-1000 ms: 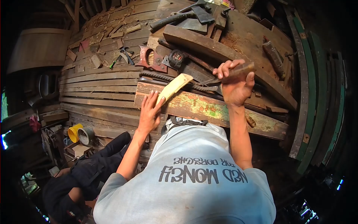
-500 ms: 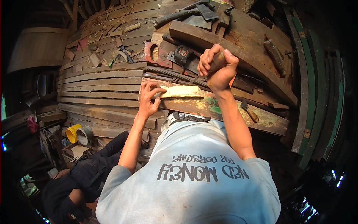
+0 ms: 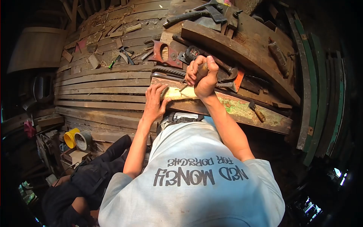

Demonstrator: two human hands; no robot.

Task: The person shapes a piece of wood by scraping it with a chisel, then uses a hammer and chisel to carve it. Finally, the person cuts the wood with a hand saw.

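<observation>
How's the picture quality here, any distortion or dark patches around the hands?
Head view: fisheye bends the planks into arcs; corners go black; warm light reaches the left hand, the right hand gripping a tool handle and pale wood piece, all sharp; deep shadow far right.

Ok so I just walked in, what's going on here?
A person in a grey T-shirt leans over a worn, green-and-red painted plank. Their left hand holds a pale strip of wood down on it, while the right hand grips a wooden-handled tool in a fist, its metal tip set on the strip. A red-handled saw and a black tape measure lie just beyond.
</observation>
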